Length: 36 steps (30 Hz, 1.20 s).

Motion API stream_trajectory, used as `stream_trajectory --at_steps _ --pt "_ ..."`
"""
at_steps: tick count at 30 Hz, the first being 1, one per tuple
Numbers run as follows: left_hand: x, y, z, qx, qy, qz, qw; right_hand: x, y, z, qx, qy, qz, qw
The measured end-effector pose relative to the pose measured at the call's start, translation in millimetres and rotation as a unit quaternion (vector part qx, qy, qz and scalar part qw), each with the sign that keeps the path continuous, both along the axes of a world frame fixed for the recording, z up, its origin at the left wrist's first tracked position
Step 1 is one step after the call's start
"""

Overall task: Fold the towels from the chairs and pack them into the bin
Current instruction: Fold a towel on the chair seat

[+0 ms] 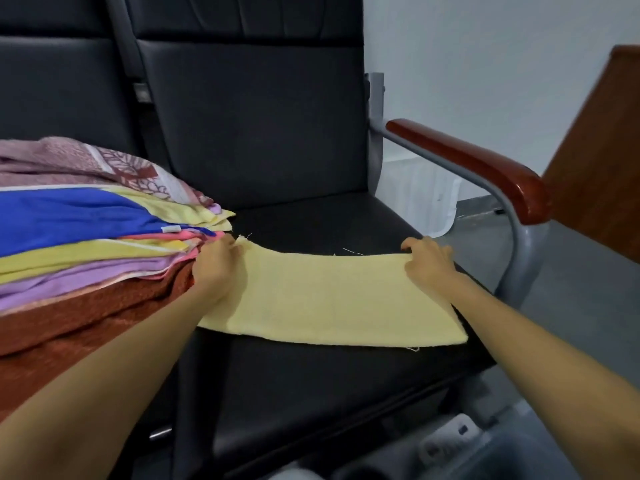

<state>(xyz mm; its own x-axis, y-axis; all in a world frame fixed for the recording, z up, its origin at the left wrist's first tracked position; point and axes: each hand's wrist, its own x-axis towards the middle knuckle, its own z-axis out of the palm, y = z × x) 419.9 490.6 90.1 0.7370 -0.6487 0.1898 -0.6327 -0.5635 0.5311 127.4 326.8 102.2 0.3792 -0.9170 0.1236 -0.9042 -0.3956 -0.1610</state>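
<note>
A pale yellow terry towel [329,299] lies flat as a long, folded strip across the black padded chair seat [311,393], its near edge running from side to side and a few loose threads showing at its corners. The person's left hand [216,268] has its fingers curled on the towel's far left corner and pinches the cloth there. The right hand [429,259] grips the far right corner in the same way, knuckles up and fingers bent over the edge. Both forearms reach in from the bottom of the view.

Just left of the yellow towel, touching the left hand, sits a tall stack of folded towels [86,244] on the neighbouring seat: a rust-brown one [86,317] at the bottom, lilac, yellow and pink layers above it, a bright blue one [69,216] near the top, and a pink patterned one [104,161] behind.

A glossy reddish-brown wooden armrest [478,164] on a grey metal frame [519,244] stands to the right of the seat. At the lower right edge a blurred grey plastic bin [485,452] is partly in view, well apart from the towel.
</note>
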Motion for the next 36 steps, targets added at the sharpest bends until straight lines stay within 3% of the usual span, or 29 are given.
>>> stream_trajectory --at_steps 2,6,10,12,16,19,21,23,25,27,29,31,34,35,36 --pt "6.2 2.5 3.9 0.027 -0.022 -0.007 0.999 7.1 8.7 7.8 -0.019 0.035 -0.016 0.999" --pt "12.5 16.3 12.8 0.103 0.023 -0.006 0.994 33.1 32.1 19.5 -0.035 0.044 -0.005 0.998" --pt "1.9 30.8 22.2 0.161 0.06 -0.039 0.984 75.0 77.5 16.7 0.024 -0.013 0.11 0.994" --pt "-5.3 37.6 26.7 0.171 0.127 -0.026 0.977 91.6 103.6 5.8 0.087 0.002 0.18 0.98" --pt "-8.5 51.7 40.8 0.079 0.373 0.004 0.925 107.1 130.1 -21.4 0.161 0.056 0.192 0.966" --pt "-3.8 65.6 53.3 -0.05 0.464 -0.014 0.884 120.0 145.0 -20.1 0.171 0.053 0.184 0.967" --pt "-7.4 70.7 66.3 -0.13 0.535 -0.043 0.834 132.0 157.0 -14.4 0.198 0.037 0.203 0.958" --pt "-18.7 70.4 82.5 -0.189 0.582 -0.07 0.788 137.9 166.7 -6.2 0.31 -0.073 0.238 0.918" --pt "-32.5 63.3 97.5 -0.224 0.597 -0.114 0.762 130.4 168.9 4.3 0.464 -0.28 0.229 0.808" --pt "-50.9 54.5 109.1 -0.204 0.587 -0.176 0.763 111.9 159.5 14.6 0.508 -0.45 0.163 0.716" --pt "-75.8 45.2 111.8 -0.146 0.551 -0.215 0.793 86.9 140.7 22.3 0.528 -0.552 0.059 0.643" --pt "-106.2 38.1 106.5 -0.058 0.515 -0.254 0.817 58.0 119.5 26.0 0.535 -0.564 -0.018 0.628" --pt "-138.8 32.2 86.5 0.04 0.523 -0.303 0.795 26.2 101.2 27.1 0.554 -0.55 -0.039 0.624" --pt "-139.6 31.1 80.3 0.027 0.536 -0.296 0.79 23.8 100.0 27.3 0.547 -0.528 -0.031 0.649" --pt "-138.3 29.2 76.0 -0.01 0.55 -0.277 0.788 22.0 99.0 27.7 0.521 -0.484 -0.02 0.703"
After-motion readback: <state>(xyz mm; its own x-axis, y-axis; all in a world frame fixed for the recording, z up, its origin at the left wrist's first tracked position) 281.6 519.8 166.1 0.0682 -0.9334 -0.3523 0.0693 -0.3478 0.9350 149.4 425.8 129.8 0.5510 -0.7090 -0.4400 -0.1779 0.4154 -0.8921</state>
